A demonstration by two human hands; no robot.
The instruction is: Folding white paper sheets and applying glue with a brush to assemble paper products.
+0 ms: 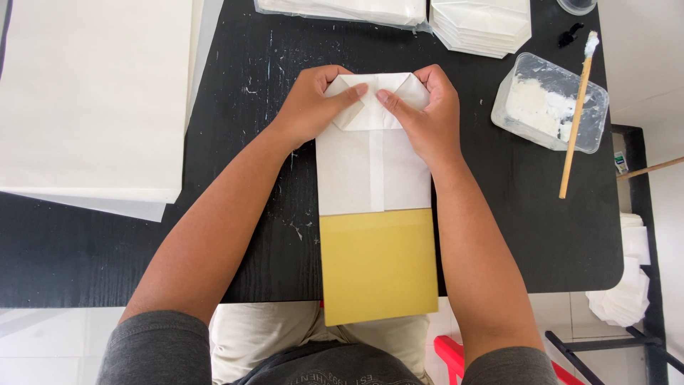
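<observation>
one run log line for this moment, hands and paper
left hand: pressing left flap of white paper bag | right hand: pressing right flap | yellow board: sticks out below bag | black table

A single head-worn camera looks almost straight down, close above the black wooden worktop [214, 242], its near edge and the person's lap showing below.

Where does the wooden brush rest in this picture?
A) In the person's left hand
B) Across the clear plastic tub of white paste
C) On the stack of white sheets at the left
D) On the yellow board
B: the wooden brush lies slanted across the clear plastic tub, away from both hands.
</observation>
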